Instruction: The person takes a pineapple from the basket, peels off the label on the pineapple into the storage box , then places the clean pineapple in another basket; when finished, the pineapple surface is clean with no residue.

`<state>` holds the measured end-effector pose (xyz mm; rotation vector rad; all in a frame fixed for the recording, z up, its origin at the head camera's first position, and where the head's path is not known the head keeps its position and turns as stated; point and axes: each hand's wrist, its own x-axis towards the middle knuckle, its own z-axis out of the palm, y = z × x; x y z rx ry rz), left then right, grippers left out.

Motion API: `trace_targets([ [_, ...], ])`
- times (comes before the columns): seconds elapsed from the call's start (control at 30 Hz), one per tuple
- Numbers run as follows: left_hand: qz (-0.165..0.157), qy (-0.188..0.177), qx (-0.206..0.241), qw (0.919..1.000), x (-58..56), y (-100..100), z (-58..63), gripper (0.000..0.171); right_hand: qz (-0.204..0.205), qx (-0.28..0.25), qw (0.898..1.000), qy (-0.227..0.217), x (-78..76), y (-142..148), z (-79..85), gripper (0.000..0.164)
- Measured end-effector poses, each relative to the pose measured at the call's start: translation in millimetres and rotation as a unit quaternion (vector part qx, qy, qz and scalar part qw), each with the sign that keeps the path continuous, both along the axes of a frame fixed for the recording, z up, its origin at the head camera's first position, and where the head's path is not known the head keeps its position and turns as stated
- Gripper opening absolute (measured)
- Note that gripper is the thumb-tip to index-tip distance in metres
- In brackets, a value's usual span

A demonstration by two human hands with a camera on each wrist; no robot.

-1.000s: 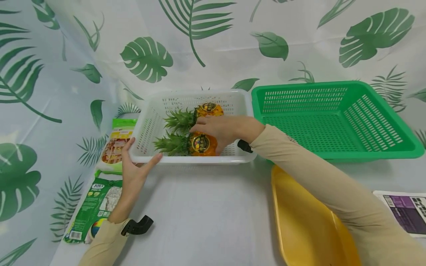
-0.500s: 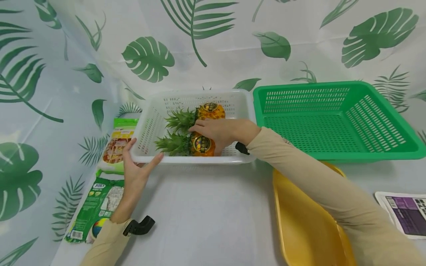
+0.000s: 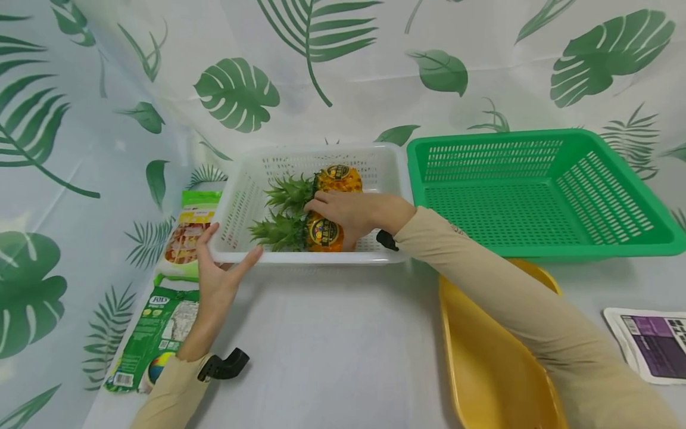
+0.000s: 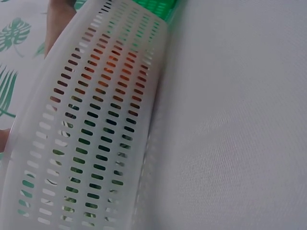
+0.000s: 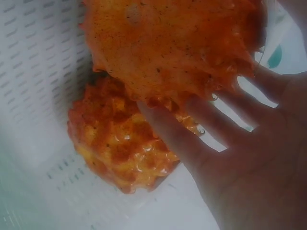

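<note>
Two orange pineapples with green leafy crowns and round black labels lie side by side in a white perforated basket [image 3: 230,257]. Over the near pineapple [image 3: 323,232] my right hand [image 3: 359,215] reaches down and grips its body, with the fingers spread along its side in the right wrist view. The far pineapple [image 3: 343,179] lies just behind that hand. At the basket's front left corner, my left hand [image 3: 217,283] holds the rim, thumb over the front edge and a finger over the left edge. Most of this hand is out of the left wrist view.
A green basket [image 3: 546,251] stands right of the white one. Below it lies a yellow tray [image 3: 482,357], partly under the right sleeve. Two food packets, one light green [image 3: 187,238] and one dark green [image 3: 150,339], lie at left. A purple-labelled packet [image 3: 651,345] is at far right.
My right hand shifts slightly down over the near pineapple. My left hand keeps its place on the rim; both pineapples stay nearly where they were.
</note>
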<state>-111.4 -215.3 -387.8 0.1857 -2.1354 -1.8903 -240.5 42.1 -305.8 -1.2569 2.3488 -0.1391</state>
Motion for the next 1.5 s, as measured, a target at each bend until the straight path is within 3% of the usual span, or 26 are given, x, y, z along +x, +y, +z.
trace_targets([
  [0.53,-0.001,-0.012,-0.006,0.9999,0.5,1,-3.4,0.088,0.009,0.008,1.000,-0.017,1.8,0,-2.0,0.101],
  [0.93,0.005,-0.014,-0.014,0.9998,1.9,0,-2.8,0.089,0.020,-0.020,1.000,-0.014,0.9,2,-0.9,0.103],
  [1.27,0.014,-0.015,-0.008,0.9998,1.7,0,0.3,0.088,-0.004,-0.043,0.999,-0.012,1.2,13,25.5,0.101],
  [1.5,0.013,-0.019,-0.018,0.9996,-1.2,1,2.5,0.088,0.015,-0.100,0.994,0.032,8.8,27,55.5,0.102],
])
